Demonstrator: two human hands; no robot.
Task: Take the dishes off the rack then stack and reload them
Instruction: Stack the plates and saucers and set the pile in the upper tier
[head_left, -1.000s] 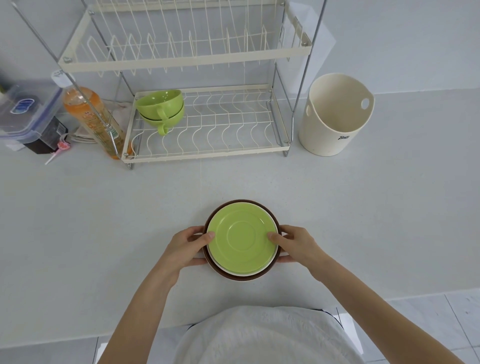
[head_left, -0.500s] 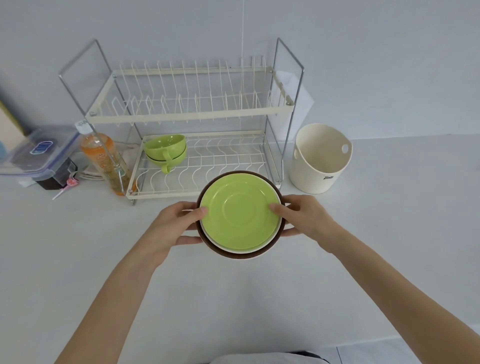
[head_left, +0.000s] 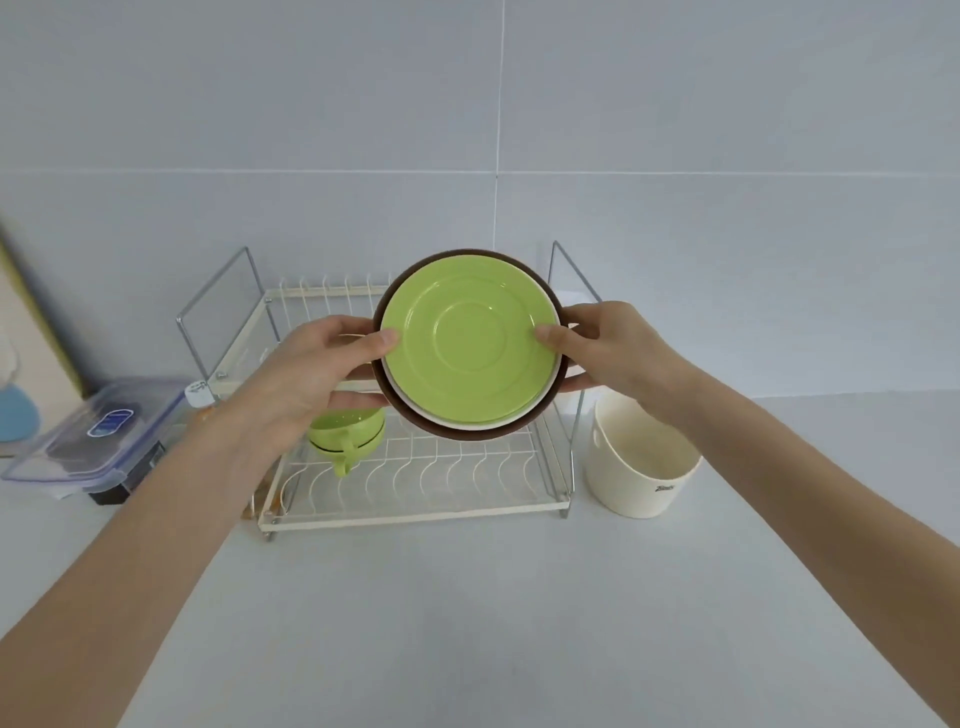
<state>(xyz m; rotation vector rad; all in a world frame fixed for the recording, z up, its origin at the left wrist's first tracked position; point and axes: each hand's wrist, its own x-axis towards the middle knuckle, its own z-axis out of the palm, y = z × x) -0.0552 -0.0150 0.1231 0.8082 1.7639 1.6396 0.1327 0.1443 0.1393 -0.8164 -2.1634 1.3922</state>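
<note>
Both hands clamped the plate stack (head_left: 470, 410) up in front of the dish rack's (head_left: 415, 512) top tier, left hand (head_left: 306, 379) and right hand (head_left: 608, 348) pinching opposite rims, thumbs on the green saucer (head_left: 470, 338), likely to keep it from sliding during reloading.

White counter (head_left: 467, 623) w/ dish rack (head_left: 415, 506), cream tub (head_left: 641, 470), plastic box (head_left: 98, 441)

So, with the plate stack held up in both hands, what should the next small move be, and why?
Probably carry the plate stack forward over the rack's top tier and lower it there: both hands, left hand and right hand, hold it level with that tier.
</note>
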